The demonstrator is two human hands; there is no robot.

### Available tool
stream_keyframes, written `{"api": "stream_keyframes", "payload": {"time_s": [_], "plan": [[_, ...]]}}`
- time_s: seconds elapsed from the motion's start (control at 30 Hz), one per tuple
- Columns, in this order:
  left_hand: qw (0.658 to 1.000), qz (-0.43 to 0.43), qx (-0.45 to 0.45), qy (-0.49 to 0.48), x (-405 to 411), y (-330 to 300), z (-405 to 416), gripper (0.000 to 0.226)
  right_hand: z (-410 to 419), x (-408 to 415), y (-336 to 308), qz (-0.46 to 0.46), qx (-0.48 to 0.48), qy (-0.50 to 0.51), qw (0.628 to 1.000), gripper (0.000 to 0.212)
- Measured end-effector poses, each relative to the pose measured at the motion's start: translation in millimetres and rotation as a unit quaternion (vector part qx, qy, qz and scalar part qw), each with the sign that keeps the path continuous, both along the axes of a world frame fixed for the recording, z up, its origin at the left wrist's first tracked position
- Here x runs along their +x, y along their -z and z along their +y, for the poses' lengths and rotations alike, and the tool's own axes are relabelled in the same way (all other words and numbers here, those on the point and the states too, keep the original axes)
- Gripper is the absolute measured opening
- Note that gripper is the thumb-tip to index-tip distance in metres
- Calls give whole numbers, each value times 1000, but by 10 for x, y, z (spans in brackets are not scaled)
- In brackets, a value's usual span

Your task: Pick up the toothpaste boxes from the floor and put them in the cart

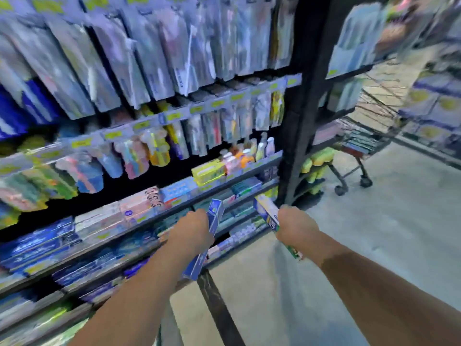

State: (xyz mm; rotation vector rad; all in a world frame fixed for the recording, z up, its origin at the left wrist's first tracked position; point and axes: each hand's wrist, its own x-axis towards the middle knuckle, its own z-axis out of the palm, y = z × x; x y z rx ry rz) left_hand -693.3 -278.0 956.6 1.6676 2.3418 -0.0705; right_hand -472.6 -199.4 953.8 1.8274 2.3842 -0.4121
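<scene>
Left hand [193, 231] is gripping a long blue cardboard toothpaste box [205, 242], fingers curled round its middle, box running tilted from about 12 o'clock above the knuckles down to 6 o'clock below the wrist. Right hand [295, 226] is gripping a second long cardboard toothpaste box, blue-and-white with a green end [272, 218], fingers wrapped round it, white end sticking out toward 11 o'clock, green end poking out toward 5 o'clock under the hand. Both boxes are being held up off the grey floor [389, 245], apart from each other, both forearms reaching forward from 6 o'clock. Wire shopping cart with black wheels [361, 143] is standing at about 1 o'clock from the hands, well apart from them, just past the black shelving upright [296, 121]; some flat packs are lying in its basket, too blurred to tell which. Store shelves [149, 216] at 9 to 12 o'clock are carrying hanging toothbrush packs above and rows of boxed toothpaste below. Whole view is smearing with motion blur.
</scene>
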Motion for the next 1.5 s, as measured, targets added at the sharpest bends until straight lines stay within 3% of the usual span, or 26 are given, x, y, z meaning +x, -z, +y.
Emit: {"api": "stream_keyframes", "payload": {"time_s": [0.17,0.37,0.47,0.83,1.17,1.5], "plan": [[997,5,2,78,984,-36,1130,20,700,1074,-117,9,-5,59,998,21],[985,2,-6,173,2050,36,2218,19,1356,2090,-107,21,-35,151,988,42],[978,6,-16,209,2431,110,2702,24,1627,2430,-24,21,-31,200,979,48],[954,-17,-26,299,3433,253,4859,23,3287,3319,318,26,-3,350,937,22],[909,-24,-32,415,4566,132,6679,25,4708,4315,138,5,0,439,899,30],[924,-82,-46,370,6065,354,8211,30,6181,5810,418,27,-4,432,902,35]]}}
